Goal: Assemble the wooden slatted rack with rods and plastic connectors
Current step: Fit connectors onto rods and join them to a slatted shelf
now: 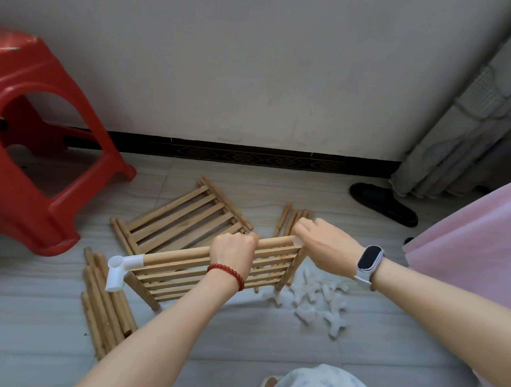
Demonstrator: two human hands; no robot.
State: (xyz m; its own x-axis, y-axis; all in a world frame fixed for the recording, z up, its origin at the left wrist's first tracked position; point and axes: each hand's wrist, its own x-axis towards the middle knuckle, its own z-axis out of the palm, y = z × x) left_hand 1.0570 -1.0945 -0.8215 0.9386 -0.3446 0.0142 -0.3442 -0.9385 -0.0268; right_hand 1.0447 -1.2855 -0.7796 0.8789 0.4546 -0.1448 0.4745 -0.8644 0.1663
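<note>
The right hand [319, 244] sits at the right end of the slatted panel's top rod [174, 255], its fingers bunched down over that end and over a small translucent connector [297, 240] that peeks out beneath them. It looks like a pinch on the connector, though the fingertips hide how far the piece is seated. The left hand [232, 250] is clenched round the same rod near its middle, knuckles up, holding the slatted panel [205, 278] upright on its lower edge on the floor [243, 352].

The rod's long axis runs left to right across the view, rising slightly toward the right, so the connector must go on along that line, pushed leftward against the left hand's hold. The right hand is the nearer one to that open end; the left serves as the brace. At the far left end of the rod a white corner connector [119, 272] is already fitted, its open sockets pointing up and down.

Behind the held panel a second slatted panel [184, 217] lies flat on the floor, toward the wall. A bundle of loose rods [105, 301] lies at the left, below the fitted connector, and a shorter bundle [291, 220] lies behind the right hand. The pile of spare connectors [317, 305] is scattered on the floor just right of the panel's lower right corner. A red stool [47, 157] stands at the left, and a black slipper [384, 203] lies near the wall on the right.
</note>
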